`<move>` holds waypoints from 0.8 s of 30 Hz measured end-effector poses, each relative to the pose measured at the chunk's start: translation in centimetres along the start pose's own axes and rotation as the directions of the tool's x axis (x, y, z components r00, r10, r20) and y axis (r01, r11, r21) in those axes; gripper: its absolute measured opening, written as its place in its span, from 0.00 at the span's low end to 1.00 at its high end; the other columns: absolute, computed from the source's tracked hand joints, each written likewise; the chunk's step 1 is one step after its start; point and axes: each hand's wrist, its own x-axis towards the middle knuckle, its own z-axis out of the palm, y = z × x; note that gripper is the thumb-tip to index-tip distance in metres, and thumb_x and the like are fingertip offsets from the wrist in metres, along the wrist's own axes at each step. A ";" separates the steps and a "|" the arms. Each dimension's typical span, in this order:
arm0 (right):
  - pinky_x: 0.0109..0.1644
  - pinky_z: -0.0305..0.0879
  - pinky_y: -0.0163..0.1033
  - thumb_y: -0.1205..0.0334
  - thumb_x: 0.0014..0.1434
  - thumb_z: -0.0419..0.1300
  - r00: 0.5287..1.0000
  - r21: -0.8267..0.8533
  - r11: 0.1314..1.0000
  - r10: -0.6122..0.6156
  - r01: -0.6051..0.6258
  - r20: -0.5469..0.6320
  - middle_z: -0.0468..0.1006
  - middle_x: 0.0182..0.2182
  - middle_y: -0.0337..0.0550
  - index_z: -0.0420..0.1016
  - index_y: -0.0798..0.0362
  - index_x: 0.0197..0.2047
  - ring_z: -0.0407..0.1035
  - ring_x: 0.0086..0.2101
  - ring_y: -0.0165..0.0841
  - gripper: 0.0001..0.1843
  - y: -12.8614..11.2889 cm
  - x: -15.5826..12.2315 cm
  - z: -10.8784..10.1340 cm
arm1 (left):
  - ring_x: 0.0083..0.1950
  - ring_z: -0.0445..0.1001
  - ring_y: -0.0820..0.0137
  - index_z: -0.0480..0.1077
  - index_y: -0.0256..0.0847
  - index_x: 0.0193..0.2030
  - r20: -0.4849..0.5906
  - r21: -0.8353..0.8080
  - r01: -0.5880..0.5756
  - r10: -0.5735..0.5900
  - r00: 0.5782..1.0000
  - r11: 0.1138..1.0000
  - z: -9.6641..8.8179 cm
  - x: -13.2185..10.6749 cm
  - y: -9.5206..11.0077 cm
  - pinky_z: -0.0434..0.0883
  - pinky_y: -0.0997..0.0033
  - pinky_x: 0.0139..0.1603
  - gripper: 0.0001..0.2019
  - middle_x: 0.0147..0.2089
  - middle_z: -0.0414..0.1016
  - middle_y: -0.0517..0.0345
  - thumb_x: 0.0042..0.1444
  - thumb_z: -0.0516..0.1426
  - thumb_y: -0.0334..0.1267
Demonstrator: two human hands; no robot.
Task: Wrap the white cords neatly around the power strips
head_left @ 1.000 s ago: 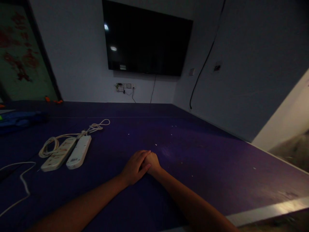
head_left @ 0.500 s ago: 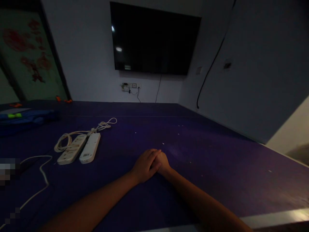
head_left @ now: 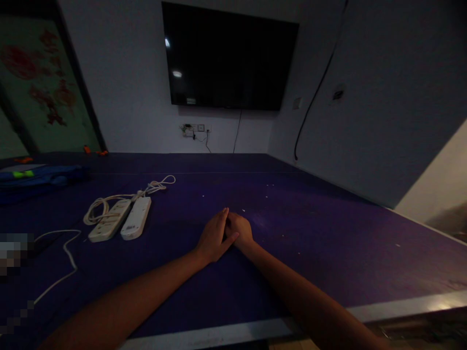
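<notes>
White power strip (head_left: pixel 136 218), long axis pointing away

Dim overall — white glare spots on the television (head_left: pixel 233 56) — lower left pixelated.

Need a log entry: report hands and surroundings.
Left hand touching right hand; no object seen held. Two power strips on purple table, left, apart from both hands.

tabletop (head_left: pixel 310 214): purple | power strips (head_left: pixel 136 218): white | television (head_left: pixel 229 53): black | panel (head_left: pixel 40 90): green, red-patterned
</notes>
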 end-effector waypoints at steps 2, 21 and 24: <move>0.37 0.62 0.34 0.65 0.58 0.48 0.998 0.036 0.999 -0.013 0.015 -0.061 0.77 0.38 0.46 0.72 0.54 0.42 0.71 0.37 0.34 0.14 0.0 -0.1 0.0 | 0.67 0.52 0.57 0.40 0.34 0.67 0.019 0.016 0.022 -0.023 1.000 1.000 0.1 -0.1 -0.2 0.58 0.50 0.61 0.36 0.66 0.51 0.36 0.59 0.47 0.53; 0.58 0.56 0.42 0.69 0.56 0.53 0.812 0.152 0.799 -0.580 0.582 -0.065 0.70 0.54 0.46 0.64 0.51 0.58 0.63 0.54 0.35 0.26 0.4 -0.2 0.1 | 0.48 0.72 0.56 0.72 0.33 0.42 0.116 -0.019 -0.136 0.137 0.984 0.991 -0.6 -0.2 0.4 0.67 0.56 0.49 0.32 0.42 0.76 0.42 0.57 0.41 0.61; 0.53 0.62 0.38 0.70 0.54 0.54 0.791 0.223 0.767 -0.612 0.602 -0.032 0.74 0.48 0.47 0.67 0.54 0.55 0.68 0.48 0.33 0.24 0.5 -0.2 0.5 | 0.36 0.74 0.60 0.73 0.35 0.30 0.115 0.048 -0.113 0.107 0.988 0.992 -0.6 -0.3 0.4 0.69 0.61 0.39 0.32 0.29 0.76 0.46 0.57 0.41 0.61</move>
